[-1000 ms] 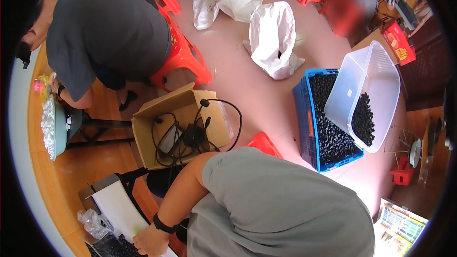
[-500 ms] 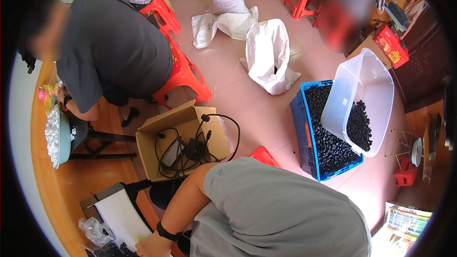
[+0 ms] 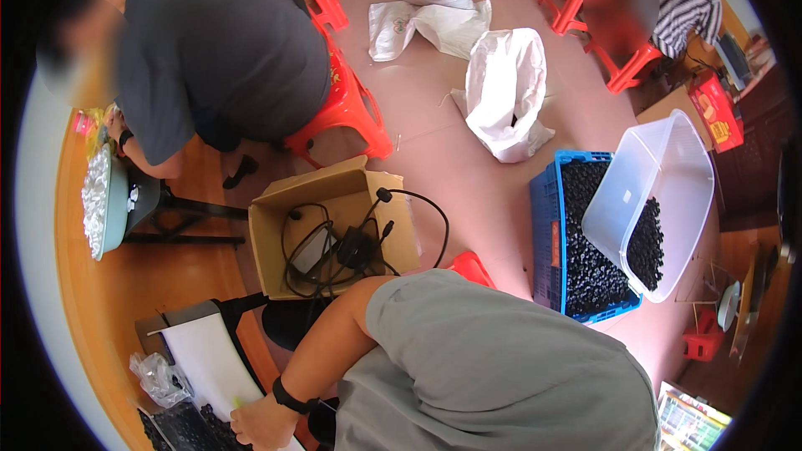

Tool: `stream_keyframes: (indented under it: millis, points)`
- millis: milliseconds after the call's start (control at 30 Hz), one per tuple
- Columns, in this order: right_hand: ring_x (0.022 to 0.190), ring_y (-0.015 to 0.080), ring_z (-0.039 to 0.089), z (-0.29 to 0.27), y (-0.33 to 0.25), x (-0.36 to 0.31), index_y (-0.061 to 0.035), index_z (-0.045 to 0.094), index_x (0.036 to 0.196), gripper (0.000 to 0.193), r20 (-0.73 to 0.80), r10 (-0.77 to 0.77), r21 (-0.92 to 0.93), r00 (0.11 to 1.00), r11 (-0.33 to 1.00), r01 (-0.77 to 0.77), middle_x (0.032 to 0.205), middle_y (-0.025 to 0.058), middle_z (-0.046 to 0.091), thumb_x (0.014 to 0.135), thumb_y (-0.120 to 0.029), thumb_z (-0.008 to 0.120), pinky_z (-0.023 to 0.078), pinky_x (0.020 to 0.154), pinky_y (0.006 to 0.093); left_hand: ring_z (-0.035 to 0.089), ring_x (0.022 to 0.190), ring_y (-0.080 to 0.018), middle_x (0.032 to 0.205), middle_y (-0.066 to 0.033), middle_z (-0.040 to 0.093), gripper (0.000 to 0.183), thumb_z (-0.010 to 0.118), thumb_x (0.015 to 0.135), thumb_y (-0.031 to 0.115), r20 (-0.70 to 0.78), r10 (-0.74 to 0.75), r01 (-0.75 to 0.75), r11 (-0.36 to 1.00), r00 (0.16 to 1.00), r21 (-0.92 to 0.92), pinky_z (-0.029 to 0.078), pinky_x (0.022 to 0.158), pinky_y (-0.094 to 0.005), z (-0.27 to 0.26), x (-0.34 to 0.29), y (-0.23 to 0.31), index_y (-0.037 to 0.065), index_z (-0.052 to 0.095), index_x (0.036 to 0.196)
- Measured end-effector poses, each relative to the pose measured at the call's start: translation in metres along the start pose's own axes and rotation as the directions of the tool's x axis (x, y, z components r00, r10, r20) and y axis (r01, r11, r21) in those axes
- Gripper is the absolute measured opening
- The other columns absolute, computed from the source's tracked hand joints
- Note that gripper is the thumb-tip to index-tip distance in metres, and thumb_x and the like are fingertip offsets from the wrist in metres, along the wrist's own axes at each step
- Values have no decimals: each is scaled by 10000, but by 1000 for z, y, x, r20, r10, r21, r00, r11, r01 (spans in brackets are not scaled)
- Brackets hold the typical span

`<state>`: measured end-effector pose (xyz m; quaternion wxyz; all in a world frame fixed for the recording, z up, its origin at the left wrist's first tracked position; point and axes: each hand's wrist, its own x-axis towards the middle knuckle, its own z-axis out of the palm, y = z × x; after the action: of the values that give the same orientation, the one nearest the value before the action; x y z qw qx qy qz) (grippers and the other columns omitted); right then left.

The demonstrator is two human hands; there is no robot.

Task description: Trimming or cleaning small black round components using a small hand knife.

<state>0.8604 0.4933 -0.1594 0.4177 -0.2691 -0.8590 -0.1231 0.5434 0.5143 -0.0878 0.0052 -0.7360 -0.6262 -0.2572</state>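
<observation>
My right hand [image 3: 264,423], with a dark band at the wrist, is low at the left over a white sheet [image 3: 199,357] on the bench. Its fingers are curled in, and whatever they may hold is hidden. A small yellow-green spot [image 3: 237,402] shows on the sheet beside the fingers. Small black pieces [image 3: 215,426] lie close to the fingertips, next to a dark flat surface [image 3: 180,428]. A crumpled clear plastic bag [image 3: 159,378] rests just beyond them. My left hand is out of view.
A cardboard box [image 3: 393,230] with cables and adapters stands past my forearm. On the right, a blue crate [image 3: 547,225] of black pieces bears a tilted clear tub [image 3: 689,200]. White sacks [image 3: 505,100] and red stools [image 3: 355,113] stand around. A co-worker [image 3: 225,50] sits by a basin [image 3: 114,209].
The view has shifted, so the room's things sit elsewhere in it. My right hand stays by the white sheet and black pieces, showing a little more now.
</observation>
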Motion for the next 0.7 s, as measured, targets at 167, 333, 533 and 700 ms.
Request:
stream_keyframes:
  millis: [167,333,533,700]
  points:
    - [998,339,658,9,18,5,-72,776,880,266,-111,-15,26,994,1000,18,984,134,701,904,-277,608,482,880,471,727,979,-345,1055,-166,783,386,845,892,263,-331,157,-140,987,930,74,571,918,-430,10,-9,60,5,787,1172]
    - [874,306,607,49,36,41,-78,681,723,237,-299,76,128,951,991,-39,856,111,633,856,-263,616,451,792,461,682,1037,-335,1169,-141,756,471,838,896,408,-290,403,-330,905,868,268,503,976,-532,11,5,40,56,771,1202]
    - [846,286,610,62,41,70,-105,636,686,157,-221,242,25,945,970,-243,810,84,585,791,-221,639,470,762,429,588,1176,-280,1269,-115,645,318,717,891,-8,-142,171,-176,984,975,-22,510,843,-373,17,38,-34,51,739,1203]
    - [936,277,579,106,-7,103,-83,635,879,94,12,308,-63,951,950,-307,958,83,550,843,-169,644,461,800,424,577,803,-177,920,-77,605,271,668,861,-38,7,95,-89,955,995,-283,457,646,-310,4,17,-123,35,739,1112]
